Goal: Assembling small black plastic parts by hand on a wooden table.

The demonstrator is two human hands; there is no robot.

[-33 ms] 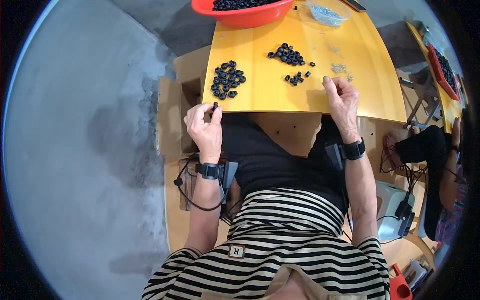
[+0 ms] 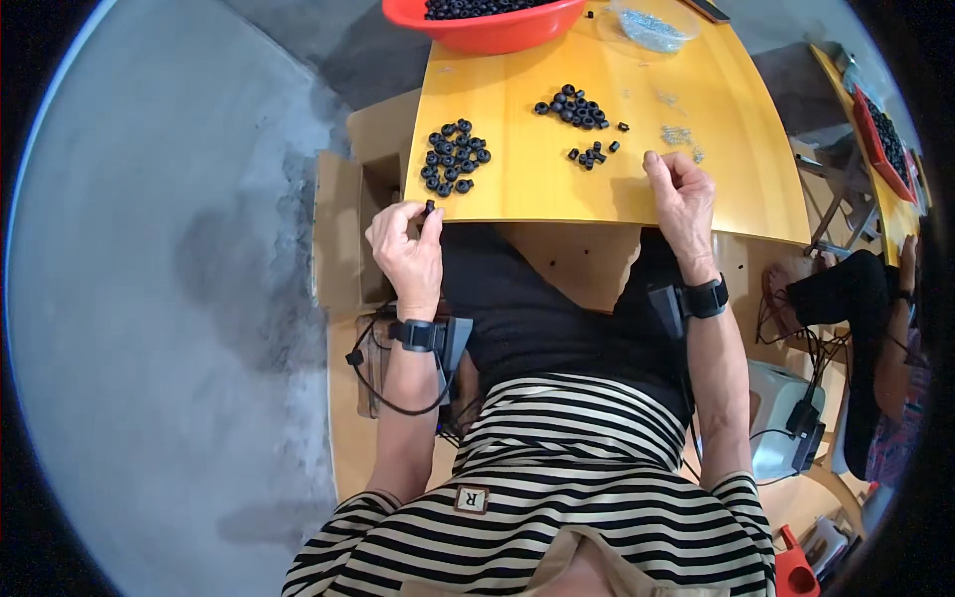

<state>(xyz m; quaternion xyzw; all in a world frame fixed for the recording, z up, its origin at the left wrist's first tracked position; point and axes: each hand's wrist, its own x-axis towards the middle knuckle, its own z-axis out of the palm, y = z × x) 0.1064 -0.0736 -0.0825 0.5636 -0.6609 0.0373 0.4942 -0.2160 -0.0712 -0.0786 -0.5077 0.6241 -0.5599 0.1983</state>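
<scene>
- Black and small, a part [image 2: 430, 207] is sitting at the near left corner of the worktop [image 2: 746, 179], where the left hand [image 2: 406, 251] is pinching it between thumb and fingers.
- The right hand [image 2: 686, 207] is hovering at the near edge, right of its middle, its thumb pointing toward the far edge and its fingers curling in; whether the tips are pressing together or holding something tiny, I cannot tell.
- Just beyond the left hand, rings [image 2: 446, 148] are lying in a loose pile along the left edge.
- Around the middle, a second pile [image 2: 567, 115] is spreading, and a few stubs [image 2: 587, 160] are lying between it and the near edge.
- Beyond the right hand, pins [image 2: 676, 135] are lying scattered.
- At the far left corner, a red basin [image 2: 497, 42] is standing, holding many black pieces [image 2: 473, 9].
- Near the far edge, a clear tub [image 2: 652, 33] is holding pale bits.
- Beside the left edge, an open box [image 2: 336, 229] is standing.
- Well past the right edge, a second table is carrying a red tray [image 2: 867, 141].
- Black bands [image 2: 418, 337] are circling both wrists.
</scene>
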